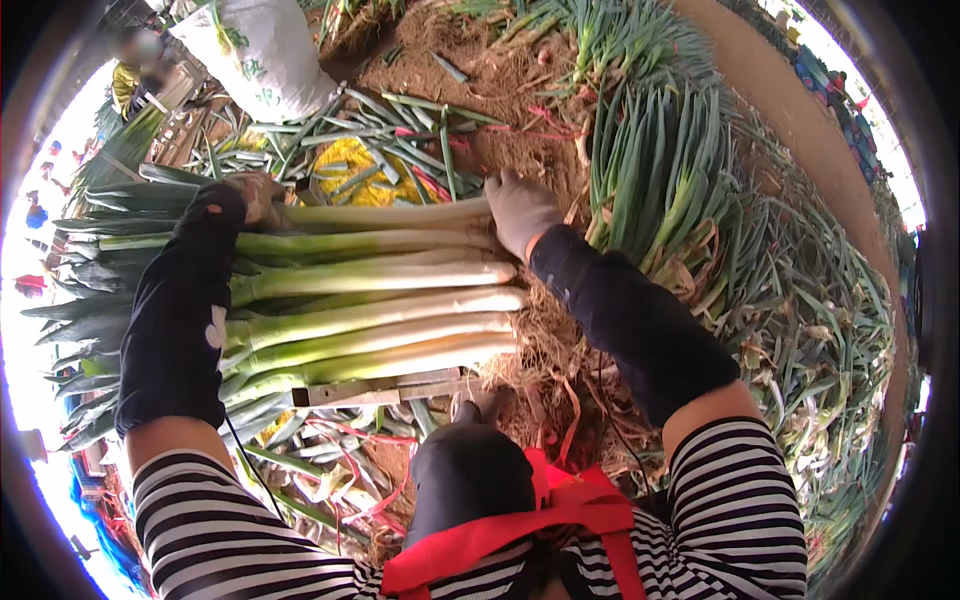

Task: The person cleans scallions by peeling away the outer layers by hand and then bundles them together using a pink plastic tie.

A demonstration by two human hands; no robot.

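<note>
Long leeks [400, 275] lie side by side in a wide layer before me, green leaves to the left and white stalks with shaggy roots to the right. They rest across a metal frame [385, 391]. My gloved left hand [259, 197] curls over the far edge of the layer, where the green begins, its fingers partly hidden. At the white end of the farthest leek [450, 212], my right hand [523, 210], in a pale glove, is closed against the stalk. Both forearms, in dark sleeves, reach around the layer.
Upright bundles of leeks [660, 165] stand at the right, above a broad heap of leaf trimmings [800, 380]. A white sack [258, 62] sits at the far left. Beyond the layer are a yellow net bag [362, 172] and cut leaves. Another person [135, 80] is at the upper left.
</note>
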